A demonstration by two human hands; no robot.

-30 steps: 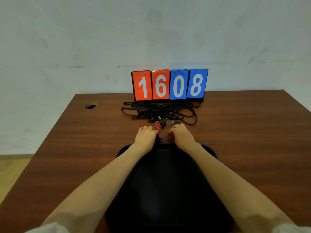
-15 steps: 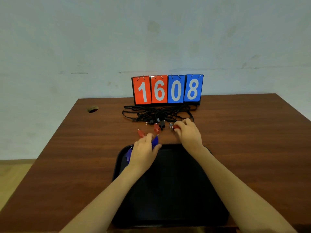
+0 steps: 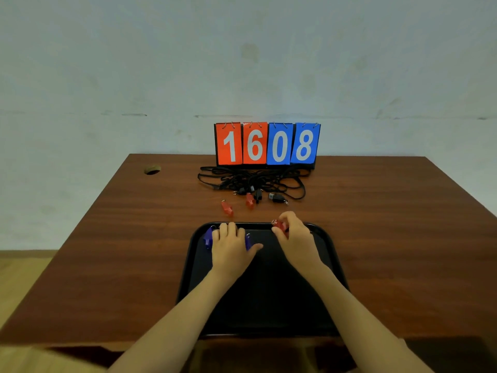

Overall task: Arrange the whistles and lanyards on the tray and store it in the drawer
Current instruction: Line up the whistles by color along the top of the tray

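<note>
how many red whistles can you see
3. Left whistle on the table beyond the tray; middle whistle by the lanyards; third whistle held by the right hand. Hands may hide more.

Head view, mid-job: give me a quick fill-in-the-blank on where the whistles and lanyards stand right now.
The right hand pinches a ____ whistle at the far edge of the tray. The two whistles flanking the left hand on the tray are ____. The lanyards lie tangled on the ____, in front of the scoreboard.
Missing words: red; blue; table.
</note>
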